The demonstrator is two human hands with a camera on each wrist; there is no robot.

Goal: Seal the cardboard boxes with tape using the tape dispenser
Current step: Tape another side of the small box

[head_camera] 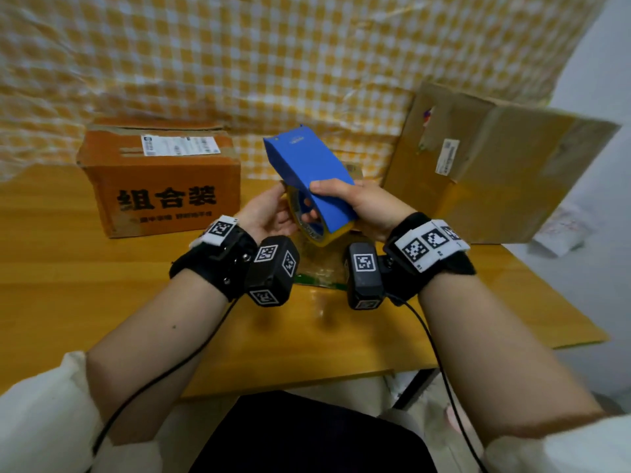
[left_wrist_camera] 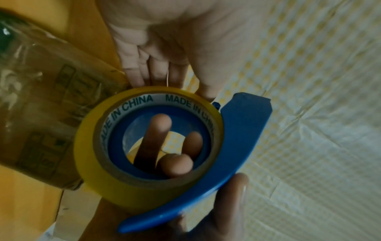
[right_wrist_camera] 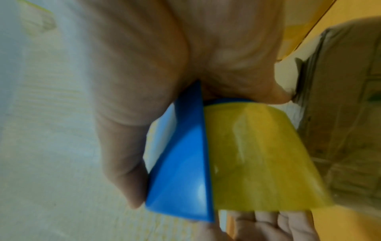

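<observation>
A blue plastic tape dispenser [head_camera: 309,172] is held above the middle of the wooden desk [head_camera: 68,268], its flat curved shell tilted up and away. It carries a roll of yellowish glossy tape [left_wrist_camera: 98,146] on a blue hub; the roll's grey core is printed with "MADE IN CHINA". The right hand [head_camera: 362,206] grips the dispenser: its thumb lies across the shell's top and its fingers [left_wrist_camera: 158,138] pass through the hub's round opening. The left hand [head_camera: 269,216] cups the left side of the roll, with straight, relaxed fingers touching the tape's rim.

At the far left of the desk sits an orange-brown cardboard box [head_camera: 160,182], closed, with black printed characters on its near face and a white shipping label on top. At the far right a larger, paler cardboard box [head_camera: 495,172] stands tilted, bearing a narrow white label. Crinkled clear plastic wrap [head_camera: 316,264] lies on the desk just under the hands. A yellow-and-white checked sheet [head_camera: 273,56], creased, hangs behind.
</observation>
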